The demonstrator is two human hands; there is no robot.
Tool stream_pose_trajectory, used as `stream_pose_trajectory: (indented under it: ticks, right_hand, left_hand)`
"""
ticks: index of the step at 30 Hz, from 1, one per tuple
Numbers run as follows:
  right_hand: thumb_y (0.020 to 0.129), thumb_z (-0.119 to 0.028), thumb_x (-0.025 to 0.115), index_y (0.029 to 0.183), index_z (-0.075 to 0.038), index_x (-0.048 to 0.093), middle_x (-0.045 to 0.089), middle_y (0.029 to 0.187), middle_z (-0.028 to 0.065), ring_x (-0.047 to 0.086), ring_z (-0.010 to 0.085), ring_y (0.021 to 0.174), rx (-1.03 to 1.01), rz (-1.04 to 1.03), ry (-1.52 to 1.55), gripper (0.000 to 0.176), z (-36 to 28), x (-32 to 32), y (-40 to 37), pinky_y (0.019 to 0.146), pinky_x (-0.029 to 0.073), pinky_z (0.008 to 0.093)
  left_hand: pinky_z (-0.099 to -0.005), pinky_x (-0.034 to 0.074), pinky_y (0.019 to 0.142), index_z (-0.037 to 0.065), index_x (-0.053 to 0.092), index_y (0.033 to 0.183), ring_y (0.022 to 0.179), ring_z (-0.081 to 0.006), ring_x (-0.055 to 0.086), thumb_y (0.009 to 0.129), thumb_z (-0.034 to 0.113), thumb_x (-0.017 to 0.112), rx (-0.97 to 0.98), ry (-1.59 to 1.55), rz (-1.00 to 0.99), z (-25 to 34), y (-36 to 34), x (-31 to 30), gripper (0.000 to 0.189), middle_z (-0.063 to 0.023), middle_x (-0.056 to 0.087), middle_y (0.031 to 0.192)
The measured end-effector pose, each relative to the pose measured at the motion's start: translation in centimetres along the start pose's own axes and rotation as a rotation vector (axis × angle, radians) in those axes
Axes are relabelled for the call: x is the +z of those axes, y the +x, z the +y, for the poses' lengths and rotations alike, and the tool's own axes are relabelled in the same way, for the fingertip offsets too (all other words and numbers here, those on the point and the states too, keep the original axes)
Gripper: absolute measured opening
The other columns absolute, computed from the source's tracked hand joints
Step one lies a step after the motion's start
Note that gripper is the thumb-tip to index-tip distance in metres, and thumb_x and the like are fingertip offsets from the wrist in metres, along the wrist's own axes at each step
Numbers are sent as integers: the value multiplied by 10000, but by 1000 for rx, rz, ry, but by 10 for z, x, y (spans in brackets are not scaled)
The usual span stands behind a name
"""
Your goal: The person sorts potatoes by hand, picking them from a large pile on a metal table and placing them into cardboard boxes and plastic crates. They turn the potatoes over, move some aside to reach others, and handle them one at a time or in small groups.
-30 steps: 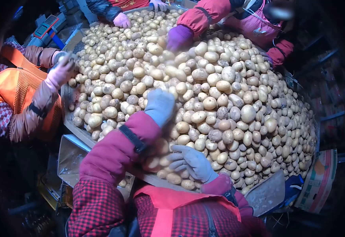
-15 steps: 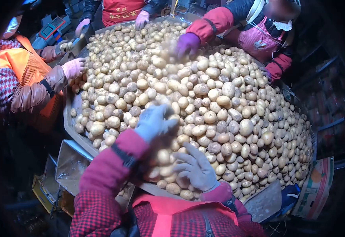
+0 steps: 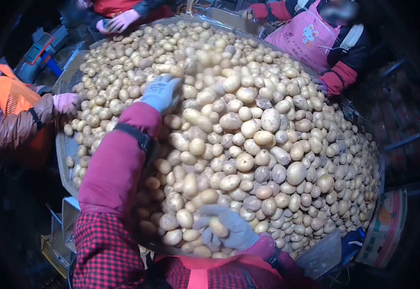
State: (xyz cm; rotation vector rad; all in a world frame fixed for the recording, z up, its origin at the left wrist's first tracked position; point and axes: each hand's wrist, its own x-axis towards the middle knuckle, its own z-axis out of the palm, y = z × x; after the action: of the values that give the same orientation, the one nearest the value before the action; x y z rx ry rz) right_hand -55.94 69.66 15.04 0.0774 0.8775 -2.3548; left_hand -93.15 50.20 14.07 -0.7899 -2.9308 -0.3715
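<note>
Sitting in the bent fingers of the right hand [image 3: 225, 233] is a small potato [image 3: 218, 227]. The grey glove is closed around it, down at the near edge of the big pile of potatoes [image 3: 267, 144]. The left hand [image 3: 161, 92] is stretched far up the pile and lies palm down on the potatoes there. Its fingers hang over them, and I cannot tell if it has one.

It looks like the picking-out step: one potato is in hand and the other hand is feeling for more. The next move would need a soft pull, because the pile is steep and loose potatoes could roll down to the table rim [image 3: 61, 144].

Other people stand around the table. A pink glove [image 3: 67, 102] on a brown sleeve touches the pile at the left. Another pink glove [image 3: 122, 20] is at the far side. A person in a pink apron [image 3: 311, 41] stands at the far right. A cardboard box [image 3: 382, 226] leans low on the right.
</note>
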Motion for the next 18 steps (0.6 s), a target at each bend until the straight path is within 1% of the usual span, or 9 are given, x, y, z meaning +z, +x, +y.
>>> stream_pose_trajectory:
  ticks: [1,4,5,7,10,13,15,16,18]
  right_hand:
    - [1016,-246,656,1560,14,323,593,1371,241,726,188,968,51,19,31,689,-1,-2,1,617,536,195]
    - [1019,-254,654,1562,20,313,583,1384,253,722,206,1004,165,6,153,697,-2,-9,6,658,544,201]
    - [1017,-261,659,1561,25,308,580,1389,255,720,213,1012,163,3,144,708,-1,-9,6,663,547,206]
    - [1012,-274,671,1560,35,299,573,1400,260,717,227,1027,148,-8,113,731,-3,-9,6,673,554,218]
    - [1014,-284,669,1558,52,289,569,1409,257,717,233,1020,87,-48,13,743,-6,-5,5,703,562,229]
    - [1009,-299,679,1559,60,280,574,1404,241,715,230,1019,143,0,-3,768,-2,-8,6,722,564,232]
    - [1008,-302,681,1561,60,271,577,1401,232,713,225,1024,84,-32,19,778,2,-9,6,727,566,232]
    - [1008,-303,682,1562,61,267,578,1400,227,713,222,1027,53,-49,33,782,3,-9,7,729,566,232]
    - [1011,-298,676,1563,59,265,578,1400,223,711,212,1024,-1,-68,-56,775,3,-6,5,733,568,228]
  left_hand:
    - [-515,465,1065,233,573,1417,1285,-405,548,912,320,679,-56,73,-33,2,11,6,524,-138,558,1418]
    - [-480,504,1030,227,595,1389,1247,-380,591,891,318,712,-103,-27,-146,2,37,1,519,-149,552,1401]
    - [-466,505,1031,215,611,1372,1260,-366,587,847,298,768,-121,-48,-218,5,40,-9,554,-160,571,1374]
    - [-458,510,1023,197,612,1371,1235,-374,609,776,299,839,-137,-33,-215,-7,54,3,645,-160,617,1298]
    - [-450,535,975,158,633,1340,1153,-365,663,747,362,862,-105,88,-322,-2,44,-9,668,-164,684,1204]
    - [-436,560,915,120,671,1263,1046,-337,711,749,392,861,-201,-381,-409,-4,28,-22,611,-170,734,1113]
    - [-420,573,861,151,708,1153,967,-312,730,770,394,832,-156,-242,-363,9,0,-21,470,-127,759,1039]
    - [-436,568,849,189,708,1140,962,-325,721,778,340,817,46,-53,-272,7,-15,-8,407,-97,743,989]
    - [-439,548,897,204,697,1155,1073,-325,681,798,274,792,2,-17,-154,23,-59,5,376,-101,695,1067]
